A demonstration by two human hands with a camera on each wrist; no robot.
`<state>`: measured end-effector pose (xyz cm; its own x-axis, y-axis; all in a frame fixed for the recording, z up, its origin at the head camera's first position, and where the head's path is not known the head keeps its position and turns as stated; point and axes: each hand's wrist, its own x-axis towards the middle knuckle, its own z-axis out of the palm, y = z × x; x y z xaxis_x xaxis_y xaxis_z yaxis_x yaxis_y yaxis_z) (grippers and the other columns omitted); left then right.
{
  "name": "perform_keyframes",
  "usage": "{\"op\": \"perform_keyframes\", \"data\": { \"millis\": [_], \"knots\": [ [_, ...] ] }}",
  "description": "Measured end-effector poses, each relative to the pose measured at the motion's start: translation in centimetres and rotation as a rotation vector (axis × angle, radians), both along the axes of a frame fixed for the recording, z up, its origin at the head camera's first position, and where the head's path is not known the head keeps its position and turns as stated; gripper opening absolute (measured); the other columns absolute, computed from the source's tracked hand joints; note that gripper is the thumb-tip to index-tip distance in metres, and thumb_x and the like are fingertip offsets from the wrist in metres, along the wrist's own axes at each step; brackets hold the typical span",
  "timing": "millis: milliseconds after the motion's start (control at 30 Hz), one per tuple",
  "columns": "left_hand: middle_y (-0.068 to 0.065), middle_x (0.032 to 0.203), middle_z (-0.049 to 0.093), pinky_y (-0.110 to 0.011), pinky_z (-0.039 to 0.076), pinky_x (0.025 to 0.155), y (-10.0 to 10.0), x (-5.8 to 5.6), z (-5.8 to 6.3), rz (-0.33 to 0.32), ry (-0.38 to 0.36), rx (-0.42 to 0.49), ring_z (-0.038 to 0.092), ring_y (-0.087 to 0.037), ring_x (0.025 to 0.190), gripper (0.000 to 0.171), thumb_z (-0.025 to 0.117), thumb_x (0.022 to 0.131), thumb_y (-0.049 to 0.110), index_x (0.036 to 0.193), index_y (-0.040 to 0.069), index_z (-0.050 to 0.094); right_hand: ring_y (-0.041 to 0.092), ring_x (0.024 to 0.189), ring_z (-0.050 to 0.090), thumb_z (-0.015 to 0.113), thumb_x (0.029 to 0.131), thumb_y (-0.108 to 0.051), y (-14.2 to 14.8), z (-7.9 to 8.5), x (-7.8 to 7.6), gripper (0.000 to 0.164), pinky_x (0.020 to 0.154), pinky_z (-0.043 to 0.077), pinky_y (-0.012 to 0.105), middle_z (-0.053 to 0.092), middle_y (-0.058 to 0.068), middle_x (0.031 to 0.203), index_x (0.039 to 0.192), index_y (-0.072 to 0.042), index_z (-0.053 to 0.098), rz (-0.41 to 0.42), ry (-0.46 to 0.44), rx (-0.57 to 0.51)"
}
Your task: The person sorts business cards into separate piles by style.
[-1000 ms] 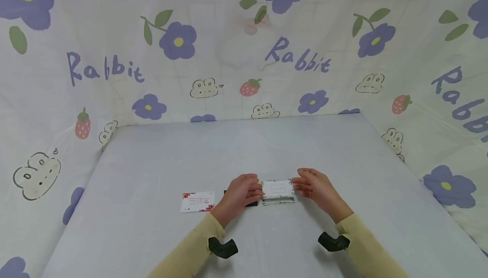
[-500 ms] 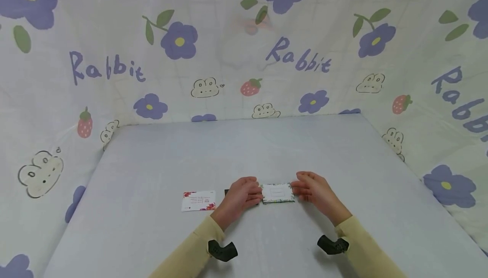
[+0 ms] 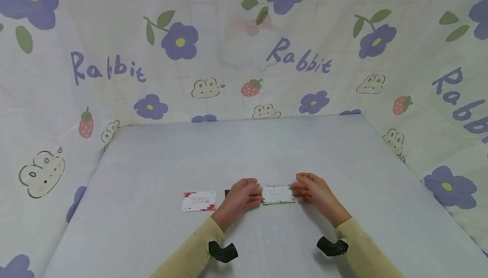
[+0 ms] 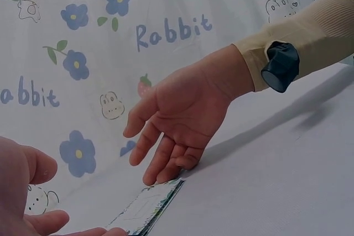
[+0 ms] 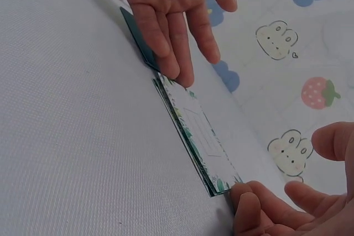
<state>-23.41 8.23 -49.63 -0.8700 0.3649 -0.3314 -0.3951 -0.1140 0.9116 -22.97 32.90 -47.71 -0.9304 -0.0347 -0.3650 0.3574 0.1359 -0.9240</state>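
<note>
A small stack of white cards with a leafy green border (image 3: 278, 194) lies flat on the table between both hands. My left hand (image 3: 240, 199) stands on edge, its extended fingertips at the stack's left end. At the opposite end, the loosely bent fingers of my right hand (image 3: 315, 193) touch the short side. In the right wrist view the layers of the stack (image 5: 193, 131) show slightly uneven along the near long side. Partly hidden behind my left hand is a dark card-like piece (image 5: 135, 34).
A white card with red flowers and print (image 3: 198, 201) lies to the left of my left hand. Patterned cloth (image 3: 228, 57) rises at the table's back and sides. Black devices (image 3: 223, 251) sit on both wrists.
The top card has slid toward me, so the lower strip that showed at the near side is covered and the stack looks lined up. Both hands moved slightly nearer with it.
</note>
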Motion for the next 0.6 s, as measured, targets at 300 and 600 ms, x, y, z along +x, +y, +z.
{"op": "perform_keyframes", "data": {
  "millis": [300,600],
  "knots": [
    [-0.017,0.119,0.06,-0.03,0.054,0.087,-0.2,0.1,0.0,0.004,-0.001,0.011,0.064,-0.016,0.094,0.049,0.052,0.1,0.022,0.142,0.0,0.039,0.007,0.085,0.066,0.047,0.103,-0.031,-0.2,-0.1,-0.1,0.055,0.071,0.051,0.023,0.069,-0.001,0.102,0.143,0.003,0.032,-0.008,0.014,-0.021],
    [-0.02,0.124,0.059,-0.037,0.052,0.097,-1.0,-0.2,0.4,0.02,-0.009,0.016,0.064,-0.02,0.102,0.048,0.05,0.1,0.023,0.142,0.001,0.039,0.009,0.086,0.066,0.046,0.103,-0.03,-0.6,-0.3,-0.4,0.052,0.072,0.051,0.023,0.067,0.005,0.107,0.141,0.002,0.035,-0.025,0.017,0.003]
  ]
}}
